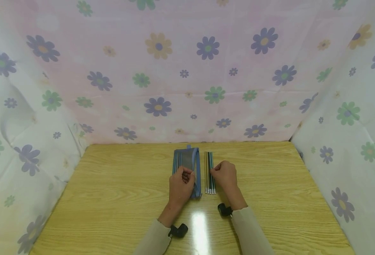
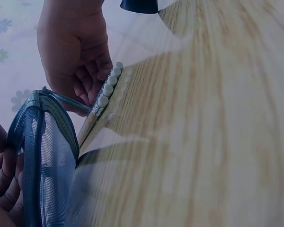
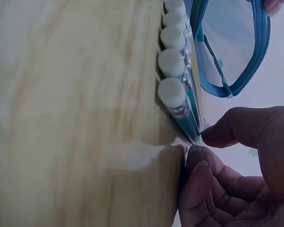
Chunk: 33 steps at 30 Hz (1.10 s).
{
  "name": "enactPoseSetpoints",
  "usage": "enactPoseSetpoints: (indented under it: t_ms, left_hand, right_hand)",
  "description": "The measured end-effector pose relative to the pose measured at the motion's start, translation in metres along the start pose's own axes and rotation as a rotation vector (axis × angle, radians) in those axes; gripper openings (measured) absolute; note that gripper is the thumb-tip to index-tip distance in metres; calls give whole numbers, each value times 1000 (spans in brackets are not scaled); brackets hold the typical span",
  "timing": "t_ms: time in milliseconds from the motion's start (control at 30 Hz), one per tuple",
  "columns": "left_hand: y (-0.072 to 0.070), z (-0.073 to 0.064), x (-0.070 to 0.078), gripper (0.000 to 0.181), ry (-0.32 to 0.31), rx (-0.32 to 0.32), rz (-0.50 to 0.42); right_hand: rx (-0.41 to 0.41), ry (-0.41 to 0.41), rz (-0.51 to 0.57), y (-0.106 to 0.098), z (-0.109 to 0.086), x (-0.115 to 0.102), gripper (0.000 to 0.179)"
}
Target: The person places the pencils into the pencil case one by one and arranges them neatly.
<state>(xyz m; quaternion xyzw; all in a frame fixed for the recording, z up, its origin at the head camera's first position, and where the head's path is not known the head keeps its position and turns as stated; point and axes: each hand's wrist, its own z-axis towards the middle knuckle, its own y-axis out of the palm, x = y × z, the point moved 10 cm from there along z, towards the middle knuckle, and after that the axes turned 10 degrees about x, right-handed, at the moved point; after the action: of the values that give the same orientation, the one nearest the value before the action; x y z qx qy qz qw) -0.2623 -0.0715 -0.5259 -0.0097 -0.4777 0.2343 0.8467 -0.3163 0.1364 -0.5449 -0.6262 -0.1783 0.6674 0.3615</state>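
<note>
A blue mesh pencil case [image 1: 188, 156] with a zipper lies on the table, and several pencils [image 1: 177, 163] show through its left side. My left hand [image 1: 181, 184] pinches the zipper edge, lifting it so that the mouth gapes to the right, as the left wrist view also shows. Beside the case, several pencils [image 1: 209, 166] lie in a row, white eraser ends towards me. At the row's right side my right hand [image 1: 227, 175] pinches the outermost pencil [image 3: 173, 94] between thumb and index finger. That pencil is teal and still lies next to the others.
The wood-grain table [image 1: 117, 191] extends on both sides of the case. A flowered cloth [image 1: 181, 81] rises behind it and along the left and right. Black wrist cameras [image 1: 179, 231] sit at both sleeves.
</note>
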Motion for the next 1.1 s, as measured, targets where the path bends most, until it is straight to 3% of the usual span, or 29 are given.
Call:
enactPoseSetpoints:
  t_ms: [500, 1100]
  left_hand:
    - [1, -1, -1, 7, -7, -12, -10]
    - [0, 0, 2, 5, 2, -10, -12]
  right_hand:
    - [-11, 57, -61, 3, 0, 1, 45]
    - [-2, 70, -106, 2, -1, 2, 44]
